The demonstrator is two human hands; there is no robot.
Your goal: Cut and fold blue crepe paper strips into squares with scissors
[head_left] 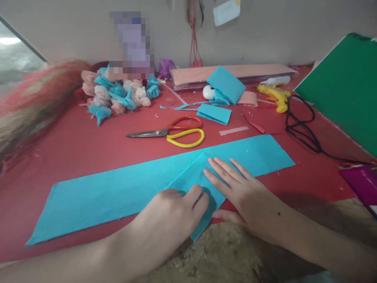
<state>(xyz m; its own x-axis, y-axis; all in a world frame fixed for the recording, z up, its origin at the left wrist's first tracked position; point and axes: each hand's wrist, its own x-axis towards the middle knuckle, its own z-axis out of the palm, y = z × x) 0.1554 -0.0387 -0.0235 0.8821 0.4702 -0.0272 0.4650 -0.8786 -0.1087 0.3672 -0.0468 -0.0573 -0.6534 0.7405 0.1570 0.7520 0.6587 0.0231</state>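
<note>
A long strip of blue crepe paper point(103, 192) lies slantwise across the red table. Over its middle rests another blue piece or flap point(191, 173), angled down past the table's front edge. My left hand point(182, 208) is closed on this angled blue paper, with the fingers curled and the fingertips partly hidden. Spread over the paper just to the right, my right hand point(238, 188) presses with straight fingers, its thumb at the paper's lower right side. Scissors point(165, 133) with one red and one yellow handle lie behind the strip.
Paper flowers point(118, 92) are heaped at the back left. Folded blue paper point(226, 86), a smaller folded piece point(215, 113) and a pink stack point(235, 72) lie behind the scissors. A yellow glue gun point(275, 96) with black cord point(306, 137) and a green board point(344, 90) are at right.
</note>
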